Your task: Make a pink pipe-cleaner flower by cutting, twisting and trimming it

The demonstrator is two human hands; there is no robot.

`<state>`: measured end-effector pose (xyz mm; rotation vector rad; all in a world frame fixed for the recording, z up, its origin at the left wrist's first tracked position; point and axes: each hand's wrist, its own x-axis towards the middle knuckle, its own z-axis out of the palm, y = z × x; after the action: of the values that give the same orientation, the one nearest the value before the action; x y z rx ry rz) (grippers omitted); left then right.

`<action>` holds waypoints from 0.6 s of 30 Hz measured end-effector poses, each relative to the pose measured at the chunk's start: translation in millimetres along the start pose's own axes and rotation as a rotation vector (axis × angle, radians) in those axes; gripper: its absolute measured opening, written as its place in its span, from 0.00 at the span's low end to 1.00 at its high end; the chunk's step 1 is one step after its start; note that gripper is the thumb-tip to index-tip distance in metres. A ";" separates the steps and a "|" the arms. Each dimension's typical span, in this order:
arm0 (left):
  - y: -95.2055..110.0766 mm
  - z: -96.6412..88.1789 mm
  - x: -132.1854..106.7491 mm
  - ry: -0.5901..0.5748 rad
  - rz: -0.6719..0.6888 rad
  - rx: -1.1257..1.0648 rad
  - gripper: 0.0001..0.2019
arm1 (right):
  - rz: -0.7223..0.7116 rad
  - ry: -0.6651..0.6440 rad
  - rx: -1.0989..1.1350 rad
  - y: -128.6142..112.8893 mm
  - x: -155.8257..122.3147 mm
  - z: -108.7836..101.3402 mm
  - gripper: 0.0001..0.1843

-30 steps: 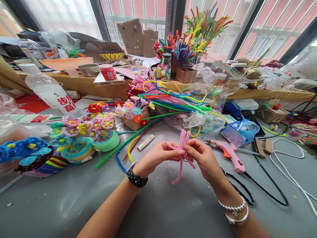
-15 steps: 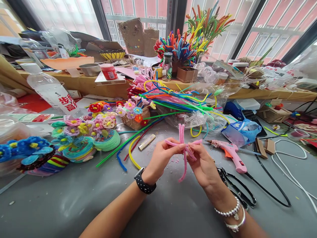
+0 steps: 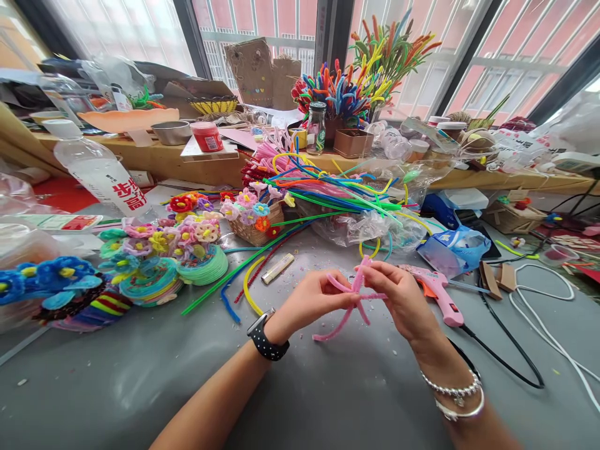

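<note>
Pink pipe cleaners [image 3: 357,282], crossed at the middle with arms sticking out several ways, are held above the grey table. My left hand [image 3: 313,302] pinches them near the crossing, thumb on the near side. One long pink arm curves down to the left below the fingers. My right hand [image 3: 398,295] is closed on the upright pink end at the top, its fingertips pressed together. A pink glue gun [image 3: 439,292] lies just beyond my right hand, its nozzle now hidden by that hand.
Pipe cleaner flower pots [image 3: 204,262] stand at the left beside a tilted-looking water bottle [image 3: 100,172]. Loose coloured pipe cleaners [image 3: 328,187] heap up at the back. White cable [image 3: 544,325] and a blue packet [image 3: 454,249] lie right. A small stick [image 3: 277,269] lies beyond my left hand.
My right hand has shifted up to the upright end of the pink pipe cleaners. The crossed piece has turned, its lower arm now pointing down-left. My left hand keeps its pinch.
</note>
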<state>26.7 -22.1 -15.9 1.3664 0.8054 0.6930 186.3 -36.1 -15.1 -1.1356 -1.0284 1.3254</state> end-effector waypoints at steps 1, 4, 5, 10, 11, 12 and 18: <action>-0.5 0.5 0.0 -0.007 -0.004 0.025 0.12 | -0.020 0.021 -0.033 0.2 -0.8 1.1 0.08; -0.8 1.3 0.2 0.005 -0.010 0.058 0.12 | -0.070 0.014 -0.093 1.4 -2.6 4.7 0.07; -0.7 1.3 0.3 0.016 -0.014 0.055 0.12 | -0.074 -0.010 -0.113 1.9 -2.8 5.5 0.08; -0.3 0.3 1.6 0.077 -0.062 -0.108 0.12 | -0.101 0.049 -0.156 4.5 -1.5 5.4 0.07; -0.1 0.1 2.0 0.102 -0.066 -0.146 0.12 | -0.102 0.083 -0.148 5.2 -1.1 5.2 0.07; 0.1 0.0 2.4 0.131 -0.065 -0.179 0.13 | -0.100 0.116 -0.136 6.0 -0.9 5.2 0.08; 1.9 -2.9 2.6 0.230 -0.033 -0.255 0.12 | -0.123 0.196 -0.072 12.9 -0.5 9.4 0.08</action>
<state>25.8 -18.2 -14.3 1.0536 0.8858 0.9053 174.7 -37.3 -26.0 -1.2109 -0.9912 1.0654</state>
